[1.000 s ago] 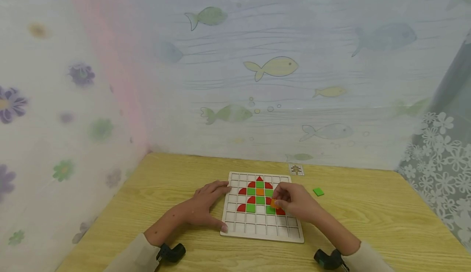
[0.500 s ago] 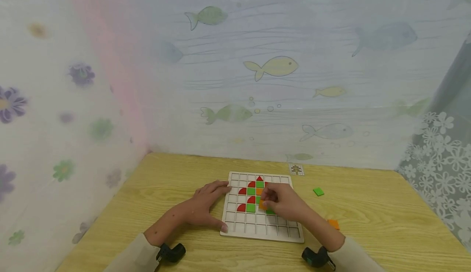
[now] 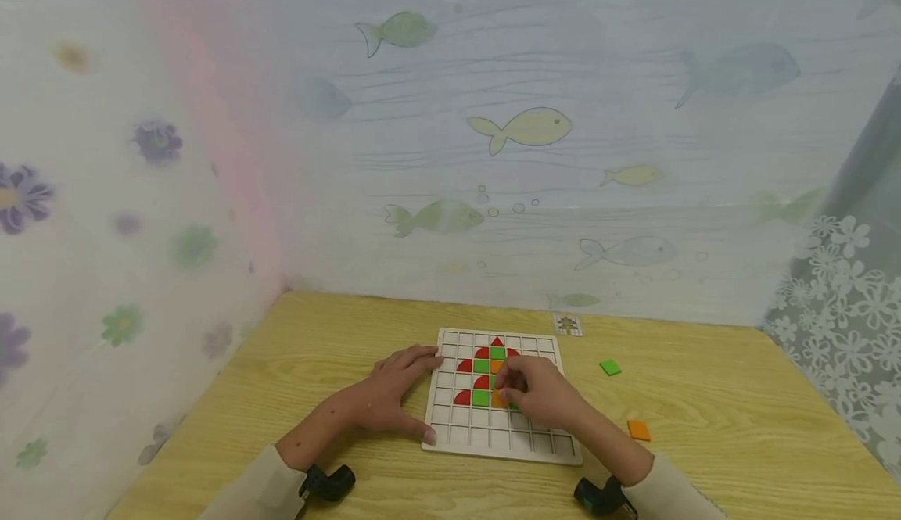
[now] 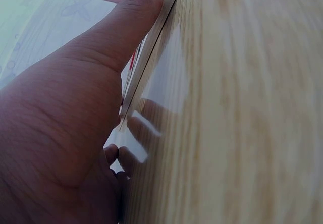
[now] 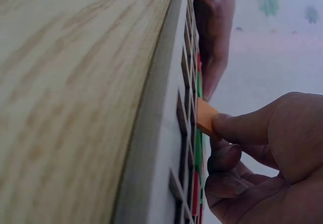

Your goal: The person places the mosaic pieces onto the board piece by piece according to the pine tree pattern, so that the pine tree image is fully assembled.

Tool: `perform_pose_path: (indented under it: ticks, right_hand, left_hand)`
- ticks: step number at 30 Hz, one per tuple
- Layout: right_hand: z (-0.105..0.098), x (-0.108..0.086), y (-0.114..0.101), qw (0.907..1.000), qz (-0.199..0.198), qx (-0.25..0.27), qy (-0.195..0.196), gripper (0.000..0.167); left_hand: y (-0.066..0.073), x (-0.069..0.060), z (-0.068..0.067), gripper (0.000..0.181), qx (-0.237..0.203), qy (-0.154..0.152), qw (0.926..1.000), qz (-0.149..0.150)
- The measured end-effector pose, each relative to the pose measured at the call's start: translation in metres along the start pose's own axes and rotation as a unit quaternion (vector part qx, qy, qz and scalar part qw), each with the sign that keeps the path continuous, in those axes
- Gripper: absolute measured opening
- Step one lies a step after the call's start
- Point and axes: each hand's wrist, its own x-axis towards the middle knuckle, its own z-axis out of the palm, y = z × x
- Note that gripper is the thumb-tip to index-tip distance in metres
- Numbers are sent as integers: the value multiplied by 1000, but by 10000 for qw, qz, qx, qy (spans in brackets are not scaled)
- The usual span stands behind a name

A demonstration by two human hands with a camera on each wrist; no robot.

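Note:
A pale gridded board [image 3: 464, 435] lies on the table, with red, green and orange tiles forming a tree-like pattern. My right hand [image 3: 538, 389] is over the middle of it, pinching an orange square tile [image 5: 206, 115] between thumb and finger. In the right wrist view that tile stands tilted, its lower edge at the grid. It sits beside a green tile [image 3: 481, 398] in the pattern's lowest row. My left hand [image 3: 387, 396] rests at the board's left side, fingers spread, fingertips and thumb touching its edge. My right hand hides part of the pattern's right half.
On the table to the right lie a loose green tile [image 3: 610, 367] and a loose orange tile [image 3: 639, 430]. A small pattern card [image 3: 568, 324] lies beyond the board's far edge. Patterned curtains [image 3: 521, 254] rise behind the wooden table [image 3: 338, 324].
My right hand has moved left across the board with the orange tile, which is now lower at the middle column. The loose orange tile has come into view beside my forearm. My left hand stays put.

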Motion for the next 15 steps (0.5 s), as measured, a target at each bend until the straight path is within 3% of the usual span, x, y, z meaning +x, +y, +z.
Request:
perform_pose_path:
  ticks: [15]
  right_hand:
    - [3,1,2,9990,-135,-411,74,11]
  left_hand:
    - [-2,0,1,114,-17,-20,10000,-7]
